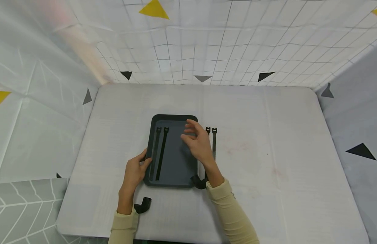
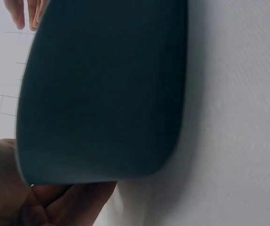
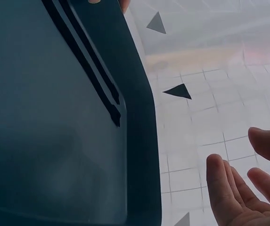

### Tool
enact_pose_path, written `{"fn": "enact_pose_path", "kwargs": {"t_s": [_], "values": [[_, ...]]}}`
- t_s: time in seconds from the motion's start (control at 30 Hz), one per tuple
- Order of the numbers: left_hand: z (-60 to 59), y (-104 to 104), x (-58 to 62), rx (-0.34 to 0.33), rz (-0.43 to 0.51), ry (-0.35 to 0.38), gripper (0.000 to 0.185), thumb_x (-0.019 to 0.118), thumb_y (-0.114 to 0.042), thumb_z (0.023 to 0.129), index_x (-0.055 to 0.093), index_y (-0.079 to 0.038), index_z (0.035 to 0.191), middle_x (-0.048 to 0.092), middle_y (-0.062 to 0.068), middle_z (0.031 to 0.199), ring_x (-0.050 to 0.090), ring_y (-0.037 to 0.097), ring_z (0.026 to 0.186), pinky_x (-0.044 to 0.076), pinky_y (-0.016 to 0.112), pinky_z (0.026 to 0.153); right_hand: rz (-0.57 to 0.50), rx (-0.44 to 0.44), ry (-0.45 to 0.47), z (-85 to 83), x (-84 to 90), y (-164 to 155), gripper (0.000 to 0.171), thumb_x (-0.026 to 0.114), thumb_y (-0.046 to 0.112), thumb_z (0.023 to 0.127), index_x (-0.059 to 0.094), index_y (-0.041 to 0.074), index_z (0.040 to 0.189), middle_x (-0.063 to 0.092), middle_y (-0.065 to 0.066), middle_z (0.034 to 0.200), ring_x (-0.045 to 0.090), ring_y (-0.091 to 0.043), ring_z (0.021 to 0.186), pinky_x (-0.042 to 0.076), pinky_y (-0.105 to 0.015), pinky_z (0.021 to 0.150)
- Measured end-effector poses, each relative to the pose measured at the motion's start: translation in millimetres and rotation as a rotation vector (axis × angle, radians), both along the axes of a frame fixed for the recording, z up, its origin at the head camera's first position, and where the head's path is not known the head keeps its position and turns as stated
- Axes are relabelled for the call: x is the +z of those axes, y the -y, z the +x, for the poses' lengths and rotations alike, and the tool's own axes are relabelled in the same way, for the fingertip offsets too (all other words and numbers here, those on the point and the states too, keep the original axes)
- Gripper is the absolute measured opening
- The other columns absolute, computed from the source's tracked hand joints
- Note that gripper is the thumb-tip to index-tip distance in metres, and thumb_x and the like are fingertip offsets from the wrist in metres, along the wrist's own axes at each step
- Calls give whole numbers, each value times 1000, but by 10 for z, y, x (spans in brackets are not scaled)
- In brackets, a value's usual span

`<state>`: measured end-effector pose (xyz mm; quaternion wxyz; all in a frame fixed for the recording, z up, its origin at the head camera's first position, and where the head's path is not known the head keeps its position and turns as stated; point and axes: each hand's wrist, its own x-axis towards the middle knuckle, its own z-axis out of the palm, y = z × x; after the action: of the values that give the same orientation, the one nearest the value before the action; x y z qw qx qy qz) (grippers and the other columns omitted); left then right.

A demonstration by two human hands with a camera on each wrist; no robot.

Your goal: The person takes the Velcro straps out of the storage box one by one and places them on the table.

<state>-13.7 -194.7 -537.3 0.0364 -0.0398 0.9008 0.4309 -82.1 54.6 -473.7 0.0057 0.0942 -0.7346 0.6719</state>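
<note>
Head view: a dark tray (image 1: 173, 162) sits mid-counter (image 1: 267, 169), two straps (image 1: 159, 152) lying in its left half. The left hand (image 1: 136, 171) grips its near-left edge; the right hand (image 1: 199, 144) hovers over the right rim, fingers loose (holding nothing). Two more straps (image 1: 213, 142) lie just right of the tray.

Left wrist: the tray's wall (image 2: 102, 94) fills the frame, fingers (image 2: 64, 202) curled beneath it.

Right wrist: the tray straps (image 3: 85, 61) lie side by side; the right fingers (image 3: 224, 186) are relaxed.

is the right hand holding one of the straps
No, the right hand hovers over the dark tray with relaxed, empty fingers, while two straps lie inside it.
</note>
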Motion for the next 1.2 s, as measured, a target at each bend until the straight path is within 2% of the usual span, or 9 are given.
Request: {"fn": "enact_pose_path", "kwargs": {"t_s": [0.03,0.2,0.3,0.6,0.83,1.2], "values": [[2,1,0,1,-2,1,49,67,-15,95,54,-4,141,64,24,123,60,41,115,45,55,96,-2,-1,0,-13,-42,6,54,66,-5,91,47,-5,141,54,-24,127,58,-38,113,51,-44,91],[3,7,-11,2,-8,0,49,67,-15,95,54,-4,141,64,24,121,60,41,115,45,55,96,5,19,18,45,210,40,53,63,-10,90,44,-14,139,51,-34,127,55,-47,113,50,-49,92],[1,11,-16,2,-6,-4,49,68,-15,95,54,-3,141,64,24,121,60,41,115,45,55,96,20,23,28,69,312,49,52,63,-11,90,43,-15,139,51,-34,126,55,-48,113,50,-48,92],[-5,16,-23,1,7,-1,49,68,-14,95,54,-3,141,64,23,123,61,40,113,46,54,96,13,13,24,-40,-12,94,54,66,-5,91,46,-6,141,53,-28,128,58,-40,113,51,-45,91],[-7,17,-19,5,-1,17,50,67,-16,96,53,-2,141,63,24,125,58,41,117,44,54,98,31,11,-7,-89,-82,156,52,69,-3,90,51,-4,139,56,-27,123,60,-35,109,52,-42,89],[-13,9,-11,8,0,16,50,68,-15,95,54,-3,141,64,23,122,58,40,117,44,54,98,53,0,31,-106,-136,231,50,69,-3,90,53,-4,137,57,-25,121,61,-33,109,52,-42,90]]}}
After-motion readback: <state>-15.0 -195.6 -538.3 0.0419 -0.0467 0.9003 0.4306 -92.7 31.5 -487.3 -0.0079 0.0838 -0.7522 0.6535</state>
